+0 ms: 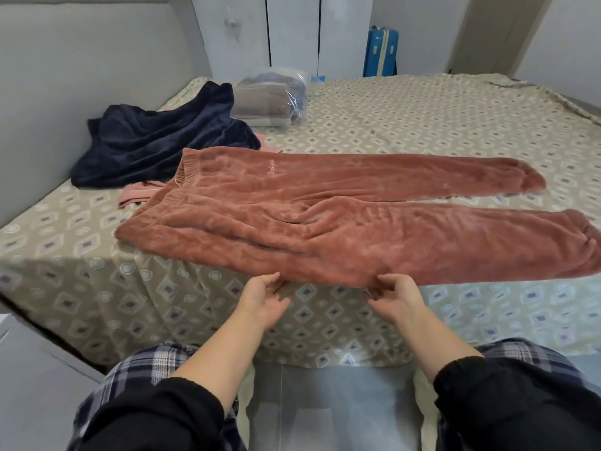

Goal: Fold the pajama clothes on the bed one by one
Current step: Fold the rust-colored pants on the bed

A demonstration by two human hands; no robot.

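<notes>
- Pinching the near edge of the rust fleece trousers (325, 229) with curled left fingers (275, 282) and right fingers (380, 283).
- Reaching toward 12 o'clock on bare forearms: left hand (265, 301), right hand (398, 301).
- Spread flat across the bed (422, 109), waistband toward 10 o'clock, legs toward 3.
- Stitched with pale script (270, 167) near the waistband, too small to read.

The fleece pajama pants (325, 222) are a rusty terracotta, with a small pale stitched mark near the waistband. The crumpled fleece garment (156, 141) is dark navy, and the thin garment (140, 193) is soft pink. The bedsheet (422, 118) is beige, printed with grey-blue diamonds and pale circles. The headboard (81, 76) is light grey, the wardrobe (292, 30) white, the suitcase (380, 53) bright blue. The person's sleeves (156, 418) are black, their trousers (130, 375) navy-and-white plaid.
</notes>
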